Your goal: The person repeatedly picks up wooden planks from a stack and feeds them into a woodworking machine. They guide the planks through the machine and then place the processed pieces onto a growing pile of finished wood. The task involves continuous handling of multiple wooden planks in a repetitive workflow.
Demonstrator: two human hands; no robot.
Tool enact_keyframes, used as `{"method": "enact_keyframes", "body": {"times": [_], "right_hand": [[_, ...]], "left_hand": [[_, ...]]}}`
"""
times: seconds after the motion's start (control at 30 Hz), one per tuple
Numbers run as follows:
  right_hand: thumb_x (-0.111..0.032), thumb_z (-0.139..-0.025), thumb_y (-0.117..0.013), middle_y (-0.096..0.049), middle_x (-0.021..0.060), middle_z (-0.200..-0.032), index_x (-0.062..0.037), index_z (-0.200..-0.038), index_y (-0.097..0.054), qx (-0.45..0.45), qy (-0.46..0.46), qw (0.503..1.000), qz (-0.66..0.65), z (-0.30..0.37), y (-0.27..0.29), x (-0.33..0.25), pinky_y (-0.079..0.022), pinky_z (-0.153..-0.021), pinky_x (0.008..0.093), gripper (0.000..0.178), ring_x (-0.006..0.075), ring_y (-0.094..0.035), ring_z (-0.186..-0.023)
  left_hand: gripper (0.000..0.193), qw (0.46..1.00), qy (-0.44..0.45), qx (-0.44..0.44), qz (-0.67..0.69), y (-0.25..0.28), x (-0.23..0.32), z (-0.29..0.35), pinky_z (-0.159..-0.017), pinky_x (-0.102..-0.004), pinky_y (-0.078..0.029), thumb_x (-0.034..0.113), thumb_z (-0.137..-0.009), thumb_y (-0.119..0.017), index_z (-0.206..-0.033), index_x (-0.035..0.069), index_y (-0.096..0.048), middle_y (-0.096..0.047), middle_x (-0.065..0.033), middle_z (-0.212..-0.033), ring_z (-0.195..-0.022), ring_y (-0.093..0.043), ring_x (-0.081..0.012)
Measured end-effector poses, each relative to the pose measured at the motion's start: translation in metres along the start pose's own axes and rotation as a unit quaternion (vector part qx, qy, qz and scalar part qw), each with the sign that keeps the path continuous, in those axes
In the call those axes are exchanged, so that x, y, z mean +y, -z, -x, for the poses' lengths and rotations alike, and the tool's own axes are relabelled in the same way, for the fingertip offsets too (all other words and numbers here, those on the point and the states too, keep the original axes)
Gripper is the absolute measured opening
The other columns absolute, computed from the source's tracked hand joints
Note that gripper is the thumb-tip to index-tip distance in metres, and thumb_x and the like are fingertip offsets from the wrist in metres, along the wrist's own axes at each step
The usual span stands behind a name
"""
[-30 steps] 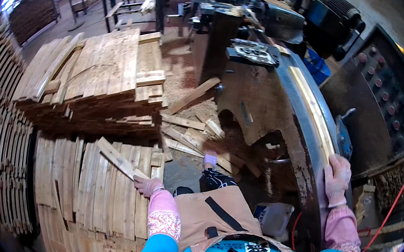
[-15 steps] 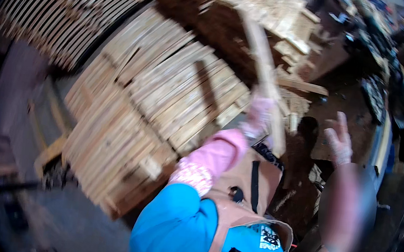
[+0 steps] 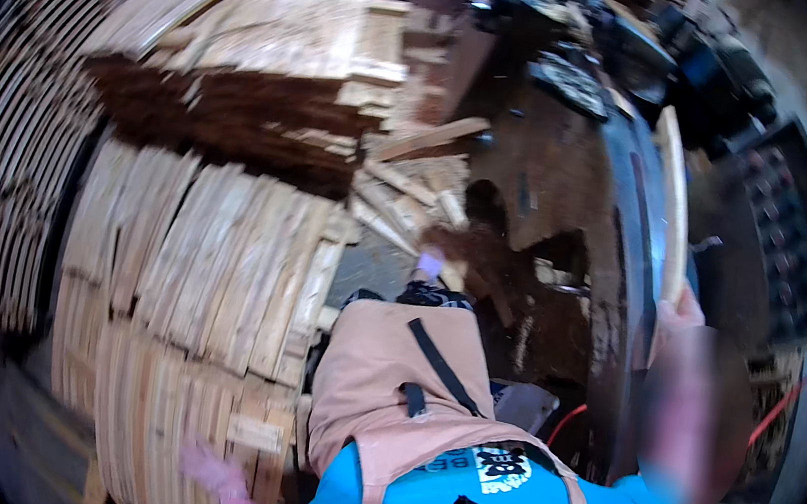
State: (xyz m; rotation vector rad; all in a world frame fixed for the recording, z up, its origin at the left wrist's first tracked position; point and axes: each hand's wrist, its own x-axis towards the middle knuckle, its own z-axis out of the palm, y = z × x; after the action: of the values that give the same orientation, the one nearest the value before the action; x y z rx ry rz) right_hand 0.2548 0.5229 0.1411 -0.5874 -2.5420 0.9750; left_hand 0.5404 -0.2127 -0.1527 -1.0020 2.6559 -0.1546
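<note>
On the right, my gloved right hand (image 3: 680, 314) is closed round the lower end of a long, pale wooden slat (image 3: 673, 210). The slat points up and away from me, above the edge of a dark metal worktop (image 3: 625, 168). At the lower left, my left hand (image 3: 213, 473), in a pink glove, is low over the near part of a stack of wooden slats (image 3: 221, 265). Its fingers look stretched out and hold nothing, though motion blurs them. Whether they touch the stack I cannot tell.
Another slat pile (image 3: 289, 32) lies beyond the near stack. A rack of evenly spaced slats (image 3: 6, 163) stands far left. Loose offcuts (image 3: 400, 196) lie on the floor ahead. A dark machine panel (image 3: 779, 228) with a row of round parts is at right.
The long slat has passed from my left hand to my right hand, which was open. My left hand has moved back to the near stack. The view has turned right.
</note>
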Motion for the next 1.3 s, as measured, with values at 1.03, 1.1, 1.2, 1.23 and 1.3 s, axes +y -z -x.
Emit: {"method": "enact_keyframes", "body": {"times": [1.03,1.1,1.2,1.23,1.3], "right_hand": [[-0.020,-0.091,-0.069,-0.073,0.0128,-0.109,-0.0156,-0.141,-0.060,-0.256,0.100,0.961,0.020,0.014,-0.097,-0.151,-0.054,-0.089,0.0340,0.051,0.0185,-0.069,-0.095],[-0.020,-0.093,-0.064,-0.070,0.0140,-0.111,-0.0110,-0.147,-0.052,-0.096,0.080,0.982,0.142,0.027,-0.036,-0.136,-0.052,-0.092,0.0374,0.057,0.0232,-0.067,-0.100],[-0.028,-0.092,-0.064,-0.064,0.0180,-0.125,-0.0135,-0.145,-0.051,-0.005,0.044,0.887,0.460,0.013,0.004,-0.031,-0.049,-0.098,0.0510,0.056,0.0394,-0.059,-0.116],[-0.030,-0.093,-0.065,-0.062,0.0171,-0.129,-0.0146,-0.145,-0.051,0.005,0.047,0.868,0.495,0.012,0.005,-0.013,-0.049,-0.099,0.0502,0.056,0.0385,-0.058,-0.118],[-0.033,-0.092,-0.067,-0.061,0.0160,-0.132,-0.0148,-0.139,-0.056,0.013,0.066,0.883,0.465,-0.009,-0.005,0.002,-0.050,-0.098,0.0499,0.052,0.0386,-0.058,-0.117]], "left_hand": [[0.073,0.910,-0.126,0.181,0.350,0.090,0.076,-0.086,-0.122,-0.0519,-0.029,0.022,-0.078,-0.080,-0.141,-0.002,-0.052,-0.048,-0.0186,-0.149,-0.141,-0.042,-0.0373],[0.083,0.995,-0.022,0.044,0.086,0.042,0.014,-0.052,-0.125,-0.0483,-0.023,0.013,-0.076,-0.076,-0.152,0.005,-0.043,-0.043,-0.0178,-0.156,-0.145,-0.039,-0.0351],[0.083,0.998,0.052,0.022,0.032,0.020,-0.017,-0.021,-0.126,-0.0480,-0.023,0.013,-0.076,-0.075,-0.152,0.005,-0.043,-0.043,-0.0173,-0.156,-0.145,-0.039,-0.0348],[0.083,0.997,0.062,0.015,0.032,0.020,-0.019,-0.020,-0.126,-0.0479,-0.023,0.012,-0.076,-0.075,-0.152,0.005,-0.043,-0.044,-0.0171,-0.156,-0.145,-0.039,-0.0346],[0.083,0.997,0.075,0.009,0.031,0.022,-0.023,-0.021,-0.126,-0.0477,-0.023,0.012,-0.076,-0.075,-0.152,0.006,-0.042,-0.044,-0.0168,-0.156,-0.145,-0.039,-0.0344]]}}
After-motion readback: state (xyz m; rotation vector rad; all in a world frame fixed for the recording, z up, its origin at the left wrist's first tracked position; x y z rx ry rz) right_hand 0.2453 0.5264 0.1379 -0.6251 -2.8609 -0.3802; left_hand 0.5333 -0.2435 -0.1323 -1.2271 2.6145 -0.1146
